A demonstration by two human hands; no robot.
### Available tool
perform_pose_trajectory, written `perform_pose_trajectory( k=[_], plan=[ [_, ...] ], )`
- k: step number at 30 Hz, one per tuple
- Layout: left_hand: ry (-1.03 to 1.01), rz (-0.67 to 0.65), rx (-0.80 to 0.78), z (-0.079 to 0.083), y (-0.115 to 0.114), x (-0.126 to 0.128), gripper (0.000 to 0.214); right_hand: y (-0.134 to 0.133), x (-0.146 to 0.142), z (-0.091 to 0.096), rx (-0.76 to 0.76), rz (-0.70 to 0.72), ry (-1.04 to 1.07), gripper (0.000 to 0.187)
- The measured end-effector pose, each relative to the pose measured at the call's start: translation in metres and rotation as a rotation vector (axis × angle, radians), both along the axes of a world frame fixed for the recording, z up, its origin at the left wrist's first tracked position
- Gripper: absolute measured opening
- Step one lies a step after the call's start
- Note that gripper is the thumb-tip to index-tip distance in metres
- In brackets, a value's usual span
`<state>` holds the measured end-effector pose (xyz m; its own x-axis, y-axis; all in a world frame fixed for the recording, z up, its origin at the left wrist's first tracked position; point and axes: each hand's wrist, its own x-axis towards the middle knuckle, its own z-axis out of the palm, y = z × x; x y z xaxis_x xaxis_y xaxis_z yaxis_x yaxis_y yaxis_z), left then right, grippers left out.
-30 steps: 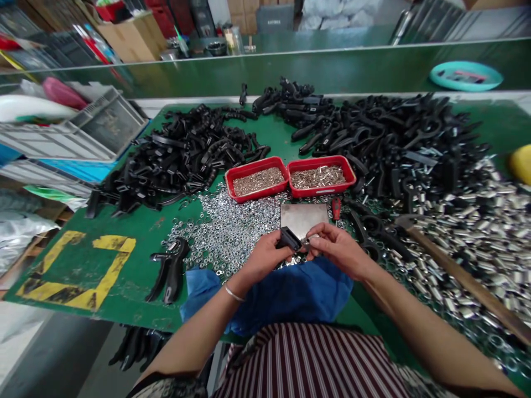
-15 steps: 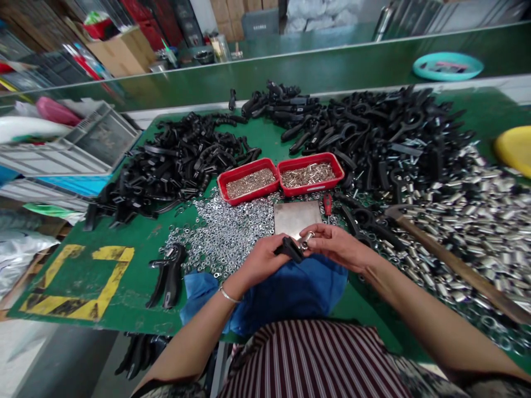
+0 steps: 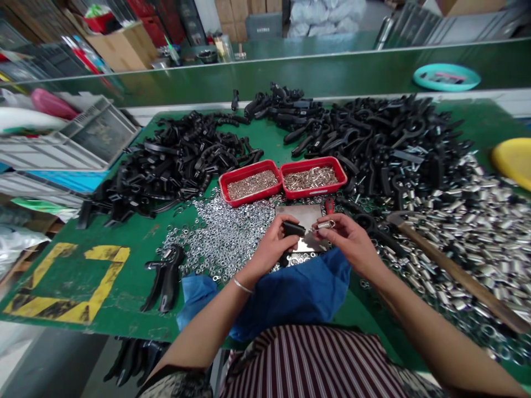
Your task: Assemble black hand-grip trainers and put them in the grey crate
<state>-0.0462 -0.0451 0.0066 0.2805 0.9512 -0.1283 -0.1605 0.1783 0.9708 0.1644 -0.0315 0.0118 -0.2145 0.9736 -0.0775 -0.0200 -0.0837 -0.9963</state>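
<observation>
My left hand (image 3: 276,240) is closed around a black plastic handle piece (image 3: 293,229), held above the metal plate (image 3: 305,213). Pinched in my right hand (image 3: 346,237) is a metal coil spring (image 3: 324,224), a short gap to the right of the black piece. A blue cloth (image 3: 290,296) lies under my wrists at the table edge. Left of the plate spreads a heap of small metal nuts or rings (image 3: 232,232). Partly behind my right fingers, a red-handled screwdriver (image 3: 329,205) shows beside the plate.
Two red trays (image 3: 251,198) of small metal parts stand beyond the plate. Black handle parts (image 3: 178,155) pile up at back left and back right. A hammer (image 3: 456,268) lies across metal springs (image 3: 477,221) on the right. An assembled hand grip (image 3: 168,279) rests at left.
Both hands have moved slightly up, over the metal plate. The black piece and spring, close together before, are now apart, and the black piece has turned nearly level.
</observation>
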Motion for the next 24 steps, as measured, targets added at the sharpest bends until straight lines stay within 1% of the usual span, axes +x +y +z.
perform_pose_trajectory(
  k=[2, 4, 8, 10, 11, 12, 14, 16, 18, 19, 21, 23, 24],
  plan=[
    [0.055, 0.081, -0.009, -0.003, 0.003, 0.007, 0.034, -0.002, -0.007, -0.002, -0.003, -0.077, 0.031, 0.032],
    [0.088, 0.139, -0.014, -0.005, 0.004, 0.014, 0.034, -0.004, -0.015, -0.003, -0.008, -0.11, 0.048, 0.032],
    [0.007, 0.194, -0.059, -0.014, 0.004, 0.024, 0.036, -0.008, -0.028, -0.007, 0.013, -0.142, 0.032, 0.031],
    [-0.035, 0.197, -0.1, -0.017, 0.001, 0.027, 0.037, -0.009, -0.03, -0.01, 0.028, -0.161, 0.005, 0.029],
    [-0.04, 0.164, -0.114, -0.016, -0.001, 0.028, 0.036, -0.009, -0.029, -0.012, 0.025, -0.149, -0.003, 0.028],
    [-0.028, 0.102, -0.121, -0.015, -0.004, 0.028, 0.036, -0.009, -0.026, -0.013, 0.015, -0.119, -0.004, 0.028],
    [0.041, -0.083, -0.12, -0.008, -0.01, 0.025, 0.038, -0.009, -0.02, -0.014, -0.019, -0.026, 0.035, 0.026],
    [0.094, -0.273, -0.118, 0.003, -0.015, 0.022, 0.047, -0.007, -0.012, -0.012, -0.06, 0.067, 0.1, 0.025],
    [0.048, -0.395, -0.13, 0.011, -0.018, 0.019, 0.05, -0.005, -0.008, -0.009, -0.098, 0.124, 0.167, 0.024],
    [-0.003, -0.428, -0.145, 0.014, -0.019, 0.018, 0.049, -0.004, -0.006, -0.007, -0.117, 0.151, 0.193, 0.025],
    [-0.075, -0.449, -0.193, 0.012, -0.019, 0.02, 0.048, -0.001, -0.005, -0.004, -0.142, 0.216, 0.213, 0.026],
    [-0.046, -0.421, -0.221, 0.006, -0.018, 0.022, 0.045, 0.0, -0.003, -0.003, -0.126, 0.286, 0.17, 0.027],
    [-0.007, -0.383, -0.209, 0.003, -0.017, 0.023, 0.041, 0.0, 0.0, -0.003, -0.097, 0.309, 0.121, 0.028]
  ],
)
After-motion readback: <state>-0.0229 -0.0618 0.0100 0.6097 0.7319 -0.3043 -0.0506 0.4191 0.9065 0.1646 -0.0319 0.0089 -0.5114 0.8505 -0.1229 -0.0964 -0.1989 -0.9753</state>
